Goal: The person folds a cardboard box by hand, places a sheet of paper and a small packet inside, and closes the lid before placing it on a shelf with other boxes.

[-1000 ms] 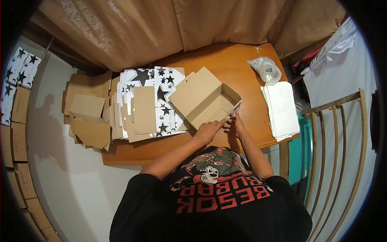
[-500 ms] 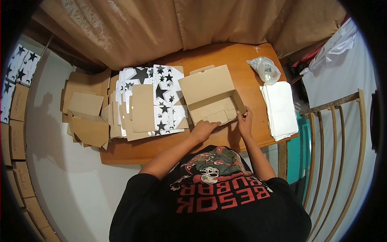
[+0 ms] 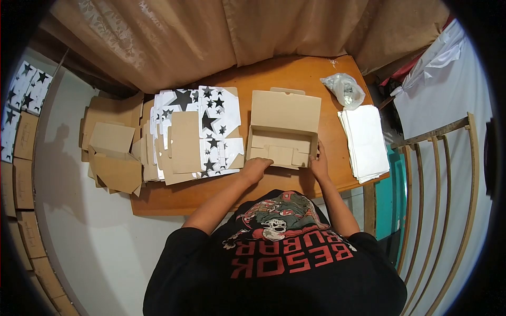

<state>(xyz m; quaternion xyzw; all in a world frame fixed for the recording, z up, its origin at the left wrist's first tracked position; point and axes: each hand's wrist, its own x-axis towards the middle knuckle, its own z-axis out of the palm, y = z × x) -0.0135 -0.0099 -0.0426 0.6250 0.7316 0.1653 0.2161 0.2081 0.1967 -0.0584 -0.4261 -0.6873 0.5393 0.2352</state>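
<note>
A brown cardboard box (image 3: pixel 283 132) stands open on the wooden table (image 3: pixel 295 73), its lid tilted back toward the curtain. My left hand (image 3: pixel 256 168) presses on the box's near left corner. My right hand (image 3: pixel 319 164) grips the near right corner. The box now sits square to the table's front edge. Left of it lies a pile of flat box blanks (image 3: pixel 197 129), white with black stars on one side and brown on the other.
A stack of white sheets (image 3: pixel 366 141) lies at the table's right end, with a clear plastic bag (image 3: pixel 345 89) behind it. More brown blanks (image 3: pixel 110 150) overhang the table's left end. A wooden chair back (image 3: pixel 448 174) stands to the right. A curtain hangs behind the table.
The box has turned from a diagonal pose to square with the table edge and moved nearer me. My hands have spread from the one corner to both near corners.
</note>
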